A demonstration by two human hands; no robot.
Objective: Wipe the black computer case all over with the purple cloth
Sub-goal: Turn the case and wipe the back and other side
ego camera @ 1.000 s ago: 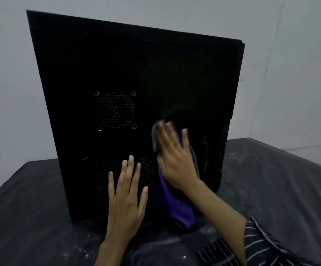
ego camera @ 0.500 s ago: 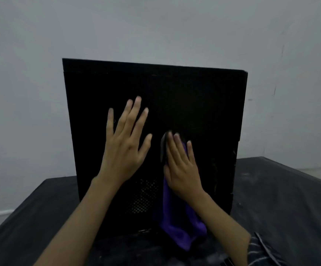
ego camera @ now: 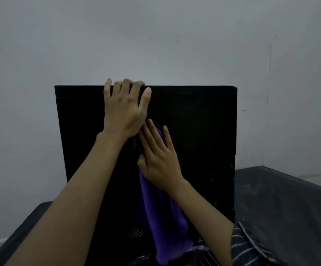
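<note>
Gripping the top edge of the black computer case [ego camera: 194,131], the left hand [ego camera: 124,110] has its fingers [ego camera: 129,83] curled over the rim. Its thumb lies flat on the near panel, pointing to 12 o'clock. The case stands upright on the dark surface [ego camera: 280,208], mid view, with its broad side panel facing the person.

The right hand [ego camera: 159,158] is at 5 o'clock of the left hand, its fingertips just beside the heel of the left. Right fingers [ego camera: 152,131] are straight and slightly spread, aimed at about 11 o'clock. They press the purple cloth [ego camera: 163,217] flat against the panel, not clamped round it. Its thumb sits on the 9 o'clock side, and I cannot tell if it tucks under the cloth.

The top of the cloth is under the palm. Its long free end hangs to 6 o'clock down the panel, reaching near the base of the case. A perforated vent patch [ego camera: 136,232] shows at 8 o'clock of that lower end.

A striped sleeve [ego camera: 251,246] is at 5 o'clock of the view. The surface shows at 4 and 8 o'clock of the case, with a pale grey wall [ego camera: 155,35] behind.
</note>
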